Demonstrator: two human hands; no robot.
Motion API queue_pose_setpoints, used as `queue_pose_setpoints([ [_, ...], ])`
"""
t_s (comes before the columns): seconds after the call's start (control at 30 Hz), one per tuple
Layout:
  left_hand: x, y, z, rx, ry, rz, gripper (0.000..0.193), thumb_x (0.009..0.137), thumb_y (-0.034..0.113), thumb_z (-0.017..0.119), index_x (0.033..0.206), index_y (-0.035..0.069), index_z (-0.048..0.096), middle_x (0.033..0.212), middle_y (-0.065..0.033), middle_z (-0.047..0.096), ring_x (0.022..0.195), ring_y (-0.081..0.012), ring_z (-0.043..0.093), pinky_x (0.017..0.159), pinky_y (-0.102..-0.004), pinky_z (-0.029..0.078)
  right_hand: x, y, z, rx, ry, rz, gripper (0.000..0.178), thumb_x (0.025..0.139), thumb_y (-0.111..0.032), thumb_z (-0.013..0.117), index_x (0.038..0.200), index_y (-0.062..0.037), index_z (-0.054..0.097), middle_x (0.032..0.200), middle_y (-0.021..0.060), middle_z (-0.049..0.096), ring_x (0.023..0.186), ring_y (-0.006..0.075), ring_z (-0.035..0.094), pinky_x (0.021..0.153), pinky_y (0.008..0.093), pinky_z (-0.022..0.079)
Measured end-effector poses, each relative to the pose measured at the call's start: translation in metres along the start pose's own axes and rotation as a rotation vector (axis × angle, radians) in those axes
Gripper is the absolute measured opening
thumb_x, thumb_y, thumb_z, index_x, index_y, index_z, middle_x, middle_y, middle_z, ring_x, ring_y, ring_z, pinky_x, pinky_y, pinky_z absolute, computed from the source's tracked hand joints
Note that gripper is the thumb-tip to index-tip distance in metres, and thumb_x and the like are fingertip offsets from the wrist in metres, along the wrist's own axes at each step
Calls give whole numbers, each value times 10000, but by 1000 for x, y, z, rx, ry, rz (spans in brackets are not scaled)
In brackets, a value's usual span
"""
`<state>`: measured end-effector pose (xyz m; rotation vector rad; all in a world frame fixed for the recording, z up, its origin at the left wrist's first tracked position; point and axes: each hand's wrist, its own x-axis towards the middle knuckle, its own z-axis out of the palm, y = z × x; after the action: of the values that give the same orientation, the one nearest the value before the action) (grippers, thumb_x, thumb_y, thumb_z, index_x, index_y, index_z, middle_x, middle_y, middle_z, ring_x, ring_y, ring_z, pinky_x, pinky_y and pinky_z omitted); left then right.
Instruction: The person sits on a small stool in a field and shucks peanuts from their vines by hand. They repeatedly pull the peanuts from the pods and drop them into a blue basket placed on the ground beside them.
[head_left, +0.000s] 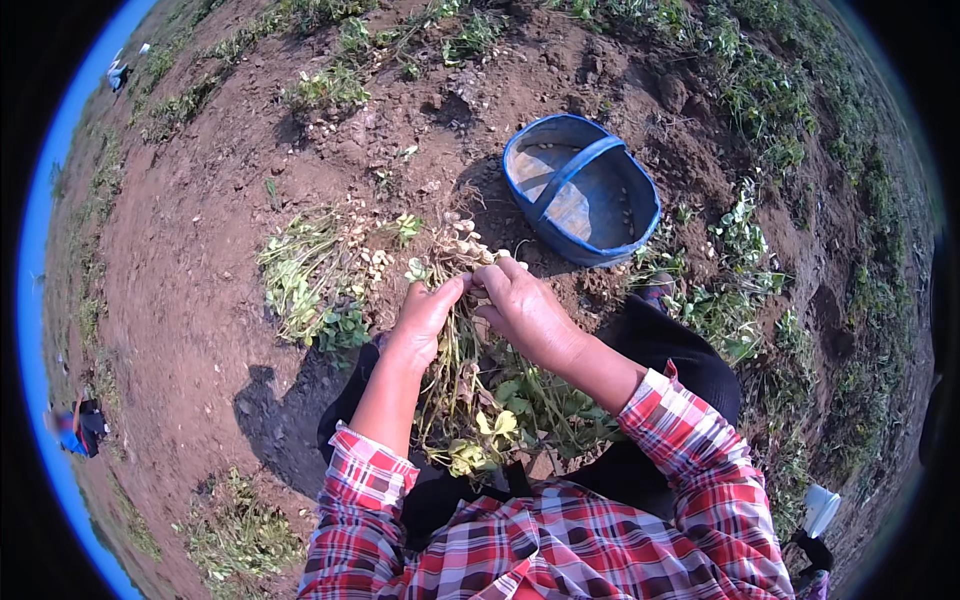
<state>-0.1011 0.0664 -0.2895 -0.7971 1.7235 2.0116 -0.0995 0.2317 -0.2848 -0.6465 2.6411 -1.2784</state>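
Note:
A bunch of uprooted peanut plants [455, 375] lies across my lap, with its roots and pale peanut pods [460, 238] pointing away from me. My left hand [425, 318] is closed round the stems just below the roots. Pressed up against it, my right hand [527, 312] has its fingers curled and pinched on the root end of the bunch. Its fingertips are partly hidden, so whether a single pod sits between them is unclear. Just beyond my right hand stands a blue basket [572, 247] with an arched handle and a few pods on its bottom.
Left of my hands lies a heap of pulled plants [293, 280] beside loose pods [376, 262] on the brown soil. Another plant heap [245, 535] is at lower left. Leafy green rows run along the right. At the far left edge another person [82, 428] is visible.

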Motion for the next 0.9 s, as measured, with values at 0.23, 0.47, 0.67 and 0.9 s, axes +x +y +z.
queue_pose_setpoints([
  [0.23, -4, -2, 1, 35, -12, 36, 204, 911, 92, 621, 1090, -4, 634, 1021, -52, 663, 901, -116, 620, 808, -278, 499, 6, 8, 8, 26, -16, -41, 244, 778, -63, 664, 978, -9, 534, 909, 173, 560, 835, 382, 602, 713, 445, 511],
  [0.47, 6, -11, 1, 220, 14, 160, 181, 897, 110, 650, 1009, -29, 679, 951, -56, 687, 820, -105, 631, 744, -267, 508, 6, 8, 8, 95, -116, -36, 207, 780, -90, 638, 933, 6, 537, 820, 180, 584, 754, 372, 612, 680, 435, 502],
  [0.67, 9, -14, 1, 228, 15, 231, 183, 906, 78, 626, 1046, -31, 671, 961, -49, 685, 819, -93, 626, 727, -256, 504, 4, 3, 3, 191, -113, 46, 166, 779, -74, 626, 895, 5, 537, 760, 176, 576, 700, 341, 596, 655, 397, 489],
  [0.9, 0, 3, 2, 126, 3, 170, 163, 901, 107, 632, 1009, -9, 670, 916, -40, 673, 796, -101, 615, 698, -257, 490, 4, -3, 7, 469, -3, 154, 81, 917, -75, 586, 924, 4, 573, 784, 74, 595, 668, 137, 571, 594, 305, 472],
])
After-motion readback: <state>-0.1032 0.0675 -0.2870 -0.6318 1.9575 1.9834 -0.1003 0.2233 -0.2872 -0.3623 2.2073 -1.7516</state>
